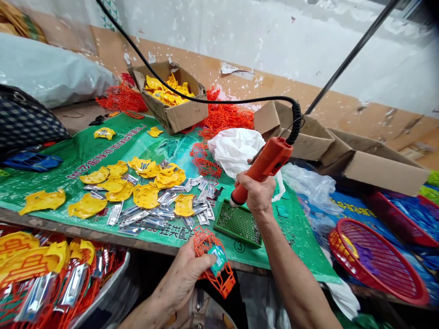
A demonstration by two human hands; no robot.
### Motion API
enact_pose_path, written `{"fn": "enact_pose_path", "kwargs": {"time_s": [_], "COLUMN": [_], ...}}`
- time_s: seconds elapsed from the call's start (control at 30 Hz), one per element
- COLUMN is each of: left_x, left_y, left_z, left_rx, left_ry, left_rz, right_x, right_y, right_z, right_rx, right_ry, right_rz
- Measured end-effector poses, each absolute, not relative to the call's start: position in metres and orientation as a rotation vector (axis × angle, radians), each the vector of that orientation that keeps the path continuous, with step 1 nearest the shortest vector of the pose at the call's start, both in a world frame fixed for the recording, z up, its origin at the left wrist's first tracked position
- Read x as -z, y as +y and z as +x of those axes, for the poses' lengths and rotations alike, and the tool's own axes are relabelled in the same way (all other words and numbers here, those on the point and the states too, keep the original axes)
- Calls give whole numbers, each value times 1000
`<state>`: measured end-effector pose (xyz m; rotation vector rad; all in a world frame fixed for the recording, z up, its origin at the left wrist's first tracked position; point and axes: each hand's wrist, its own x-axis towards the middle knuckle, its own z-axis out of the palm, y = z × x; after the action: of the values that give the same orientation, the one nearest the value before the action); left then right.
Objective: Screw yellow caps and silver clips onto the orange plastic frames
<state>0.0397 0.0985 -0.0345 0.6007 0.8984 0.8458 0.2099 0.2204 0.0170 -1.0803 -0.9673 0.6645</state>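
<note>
My right hand [259,194] is wrapped round an orange corded electric screwdriver [265,160]. Its light tip points down to the left, above a green tray [236,239] that holds small dark pieces, perhaps screws. Nearer to me, my left hand [183,265] grips an orange plastic lattice frame [224,289], with the thumb against a teal piece [216,260] set in it. The screwdriver and the frame are apart. On the green sheet [116,128] lie several yellow curved plastic parts [146,195] among shiny metal clip-like pieces [147,215].
A cardboard box [188,114] of yellow parts stands behind, beside piled orange frames [226,116]. Open boxes [384,169] and a red basket [380,269] are at right. A filled bin [116,285] sits at lower left. The screwdriver's black cable [206,98] arches overhead.
</note>
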Motion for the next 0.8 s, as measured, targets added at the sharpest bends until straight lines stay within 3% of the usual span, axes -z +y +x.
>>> {"fn": "enact_pose_path", "kwargs": {"time_s": [0.8], "left_x": [44], "left_y": [97], "left_z": [46], "left_rx": [-941], "left_ry": [1005], "left_rz": [756], "right_x": [-18], "right_y": [215], "right_z": [213], "right_rx": [-610], "right_ry": [-969], "right_rz": [-1061]}}
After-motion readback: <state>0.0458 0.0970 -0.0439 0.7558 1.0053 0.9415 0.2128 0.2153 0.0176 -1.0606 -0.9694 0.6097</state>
